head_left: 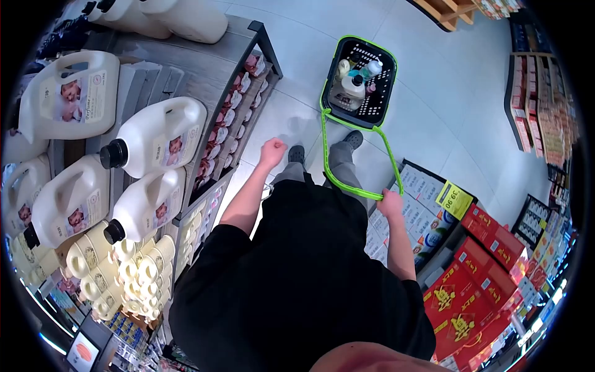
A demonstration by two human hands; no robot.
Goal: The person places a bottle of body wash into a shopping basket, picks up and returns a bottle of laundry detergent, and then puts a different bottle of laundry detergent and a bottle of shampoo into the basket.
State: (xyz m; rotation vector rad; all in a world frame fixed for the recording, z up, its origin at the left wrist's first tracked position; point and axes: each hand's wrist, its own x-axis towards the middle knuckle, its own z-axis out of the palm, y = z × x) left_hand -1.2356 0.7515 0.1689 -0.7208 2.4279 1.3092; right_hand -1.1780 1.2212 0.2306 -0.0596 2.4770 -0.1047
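My right hand [390,203] is wrapped round the bright green handle [326,149] of a black shopping basket [385,99]. The basket rests on the floor in front of my feet, tilted in the view. Inside it lie a white bottle with a black cap [352,90], another white bottle [373,67] and some smaller items that are hard to make out. My left hand [273,152] hangs in the air beside the shelf on my left, fingers curled in, with nothing visible in it.
On the left, a shelf [204,62] bears several large white detergent jugs [162,137], with pink-and-white packs on its side. To the right are stacked white boxes [424,192], a yellow price sign [454,198] and red gift boxes [458,297]. Pale floor tiles [427,118] run ahead.
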